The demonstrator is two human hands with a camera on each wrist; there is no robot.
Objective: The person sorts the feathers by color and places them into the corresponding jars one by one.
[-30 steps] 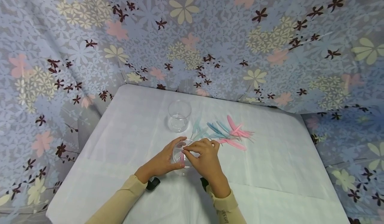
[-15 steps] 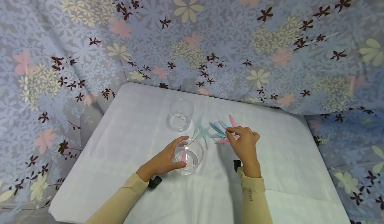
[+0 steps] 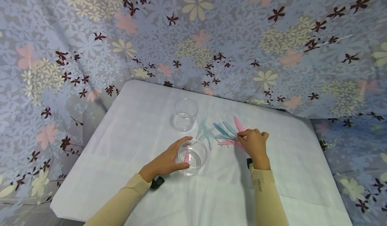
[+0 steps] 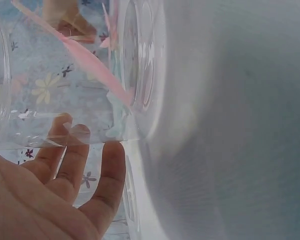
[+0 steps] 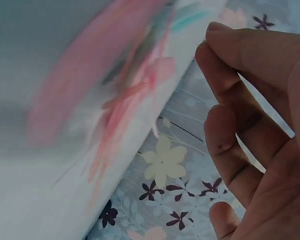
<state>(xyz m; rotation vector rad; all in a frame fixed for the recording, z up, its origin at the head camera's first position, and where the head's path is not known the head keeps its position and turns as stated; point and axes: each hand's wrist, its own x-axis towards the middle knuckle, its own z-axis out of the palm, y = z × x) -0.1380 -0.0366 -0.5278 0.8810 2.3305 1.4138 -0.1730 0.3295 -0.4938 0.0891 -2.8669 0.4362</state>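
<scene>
My left hand (image 3: 169, 158) holds a clear plastic cup (image 3: 199, 158) by its side, thumb on the near wall and fingers round the far one. Inside the cup a pink feather (image 4: 92, 62) leans at a slant. My right hand (image 3: 254, 143) hangs over a loose pile of feathers, its thumb and index fingertips close together with nothing visible between them in the right wrist view. Under and beside it lie pink feathers (image 3: 238, 123) and blue feathers (image 3: 220, 129), partly hidden by the hand.
A second clear cup (image 3: 185, 115) stands behind the held one. Pale green-blue feathers (image 3: 205, 133) lie between the cups and the pile. The table has a white cloth (image 3: 139, 111), and a flowered curtain (image 3: 169, 44) hangs behind it.
My right hand has left the cup and moved right to the feather pile. The pink feather stays in the cup, which my left hand keeps holding.
</scene>
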